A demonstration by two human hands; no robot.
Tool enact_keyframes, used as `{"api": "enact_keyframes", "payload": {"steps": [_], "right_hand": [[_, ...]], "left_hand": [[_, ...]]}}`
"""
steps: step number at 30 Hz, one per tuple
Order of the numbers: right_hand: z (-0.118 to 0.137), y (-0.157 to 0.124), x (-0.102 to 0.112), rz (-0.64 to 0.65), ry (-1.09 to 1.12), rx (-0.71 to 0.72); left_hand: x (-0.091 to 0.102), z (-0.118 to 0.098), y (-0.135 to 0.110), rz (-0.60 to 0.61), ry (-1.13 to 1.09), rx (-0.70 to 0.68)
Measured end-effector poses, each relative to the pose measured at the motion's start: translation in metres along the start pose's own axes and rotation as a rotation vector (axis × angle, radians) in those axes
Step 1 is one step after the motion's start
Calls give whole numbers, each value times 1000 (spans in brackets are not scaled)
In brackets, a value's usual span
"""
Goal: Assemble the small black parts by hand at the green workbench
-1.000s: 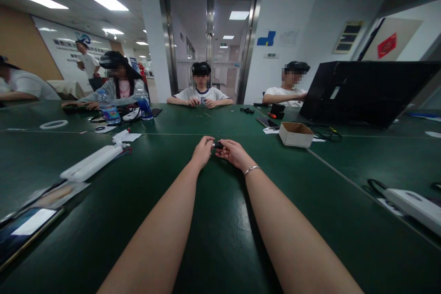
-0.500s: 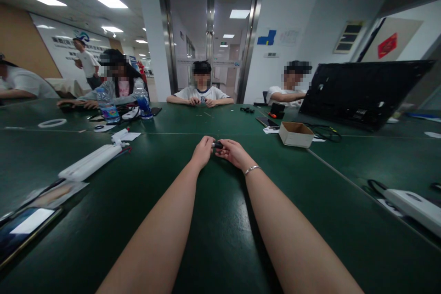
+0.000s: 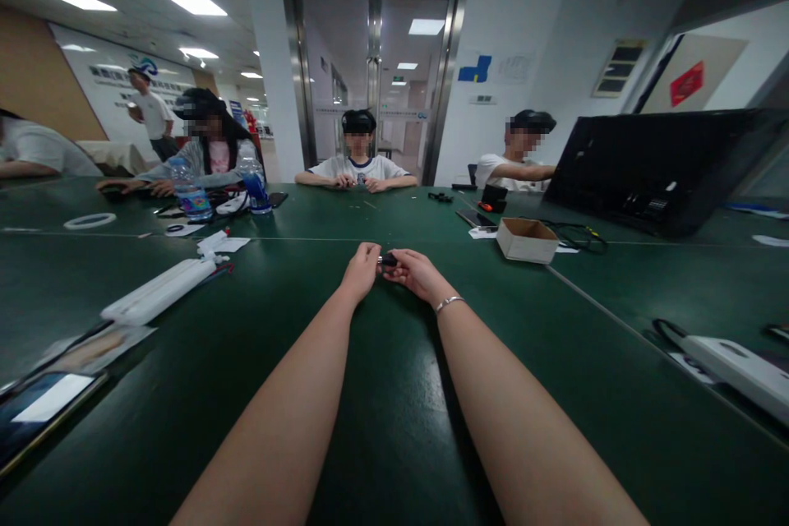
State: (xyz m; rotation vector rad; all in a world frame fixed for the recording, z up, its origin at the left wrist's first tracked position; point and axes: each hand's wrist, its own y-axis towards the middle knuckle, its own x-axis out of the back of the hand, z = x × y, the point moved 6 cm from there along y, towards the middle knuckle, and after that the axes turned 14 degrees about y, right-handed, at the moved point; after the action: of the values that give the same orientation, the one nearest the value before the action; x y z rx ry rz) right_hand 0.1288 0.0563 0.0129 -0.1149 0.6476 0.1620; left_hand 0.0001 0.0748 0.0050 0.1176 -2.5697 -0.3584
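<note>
Pinches one small black piece (image 3: 389, 260) with left hand (image 3: 365, 267) and right hand (image 3: 412, 270), twelve o'clock over the desk (image 3: 394, 411). Sees two bottles (image 3: 256, 196) at eleven, labels (image 3: 195, 200) unreadable, one box (image 3: 526, 246) at one.

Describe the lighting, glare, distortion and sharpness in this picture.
Head view: ceiling lights burn out to white; head view: glare leaves a pale patch on the green table; head view: the phone at lower left looks stretched, as with a wide-angle lens; head view: the black item between left hand and right hand is too small for fine detail.
</note>
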Motion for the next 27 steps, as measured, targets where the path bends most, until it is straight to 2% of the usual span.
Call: {"api": "enact_keyframes", "payload": {"steps": [15, 27], "right_hand": [[0, 1, 1, 20, 10, -2], [1, -2, -1, 18, -5, -6]], "left_hand": [[1, -5, -3, 22, -28, -18], [2, -4, -2, -5, 21, -37]]}}
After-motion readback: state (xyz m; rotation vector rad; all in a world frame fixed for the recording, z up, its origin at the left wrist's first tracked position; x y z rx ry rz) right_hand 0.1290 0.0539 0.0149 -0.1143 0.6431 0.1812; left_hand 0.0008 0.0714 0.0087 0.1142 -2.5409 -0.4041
